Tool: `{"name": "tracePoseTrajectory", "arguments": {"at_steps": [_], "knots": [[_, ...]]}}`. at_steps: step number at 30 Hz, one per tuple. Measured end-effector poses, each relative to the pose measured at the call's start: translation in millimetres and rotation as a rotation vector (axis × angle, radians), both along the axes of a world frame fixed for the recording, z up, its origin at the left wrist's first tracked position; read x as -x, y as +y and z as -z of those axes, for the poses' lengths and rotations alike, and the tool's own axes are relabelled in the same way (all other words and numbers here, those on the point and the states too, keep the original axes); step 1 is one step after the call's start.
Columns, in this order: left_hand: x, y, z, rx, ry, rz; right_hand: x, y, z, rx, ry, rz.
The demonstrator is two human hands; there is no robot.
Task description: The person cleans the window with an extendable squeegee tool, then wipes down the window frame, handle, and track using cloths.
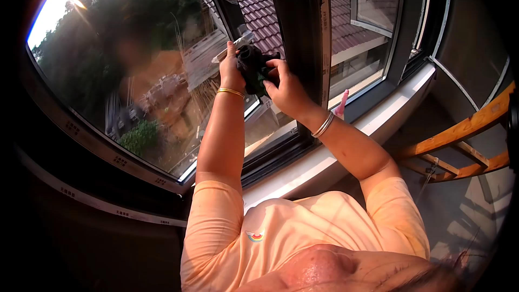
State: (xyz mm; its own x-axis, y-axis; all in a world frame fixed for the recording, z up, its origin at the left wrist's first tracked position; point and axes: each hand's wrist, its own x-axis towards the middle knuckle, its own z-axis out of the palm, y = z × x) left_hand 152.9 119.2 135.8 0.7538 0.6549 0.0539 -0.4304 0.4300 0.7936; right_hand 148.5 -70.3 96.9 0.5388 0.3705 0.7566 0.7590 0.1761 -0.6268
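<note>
Both hands are raised in front of the window, around a bunched dark cloth [252, 67]. My left hand [231, 70], with a gold bangle at the wrist, grips the cloth from its left side, thumb pointing up. A pale, partly see-through item [220, 57] shows behind the left fingers; what it is I cannot make out. My right hand [285, 87], with silver bangles, pinches the cloth's right side with bent fingers. The dark window frame [303, 48] stands just behind the cloth and the right hand.
A white sill [308, 176] runs below the window, with a pink object [342, 103] upright near it. At the right is a wooden ladder [454, 135]. A large glass pane [135, 75] is at the left, its frame [124, 161] bearing printed tape.
</note>
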Motion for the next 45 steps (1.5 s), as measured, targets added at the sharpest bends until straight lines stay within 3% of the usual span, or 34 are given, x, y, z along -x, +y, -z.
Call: {"name": "tracePoseTrajectory", "arguments": {"at_steps": [2,3,5,7,9,11,13,15,19,21,24,25,26,27,34,37,39,41,45], "knots": [[7,12,3,0.106,0.009,0.236,7,4,-1,-0.042,0.03,-0.018],[14,18,8,0.102,0.01,0.242,11,8,-2,-0.085,0.064,-0.036],[56,15,14,0.085,-0.014,0.609,18,21,-5,-0.09,0.08,0.01],[84,9,28,0.242,-0.059,0.709,19,37,-12,-0.095,0.099,0.058],[98,14,49,0.219,-0.16,0.787,8,63,-32,-0.103,0.214,0.107],[124,6,44,0.237,-0.162,0.78,-13,92,-51,-0.237,0.28,0.248],[124,13,54,0.291,-0.135,0.712,-46,113,-66,-0.206,0.24,0.474],[121,22,61,0.215,-0.189,0.731,-66,130,-80,-0.106,0.393,0.64],[99,28,47,0.207,-0.21,0.682,-97,153,-121,-0.179,0.608,0.576],[83,26,35,0.189,-0.243,0.644,-106,163,-145,-0.318,0.503,0.657],[58,18,25,0.11,-0.17,0.533,-127,171,-160,-0.117,0.292,0.491],[56,12,25,0.057,-0.156,0.521,-139,179,-154,0.018,0.273,0.409],[47,10,33,0.072,-0.177,0.528,-137,189,-146,0.039,0.217,0.537],[39,9,44,0.088,-0.193,0.536,-138,188,-134,0.006,0.255,0.379],[10,-4,95,0.26,-0.086,0.525,-154,175,-84,0.265,0.293,0.334],[22,-13,88,0.164,-0.09,0.515,-131,165,-88,0.239,0.456,0.463],[32,-12,82,0.1,-0.072,0.533,-103,166,-83,0.02,0.07,0.793],[42,-10,76,0.041,-0.05,0.549,-90,163,-82,-0.195,-0.261,0.631],[46,-4,60,-0.001,-0.12,0.461,-105,176,-107,-0.137,-0.164,0.536]]}}
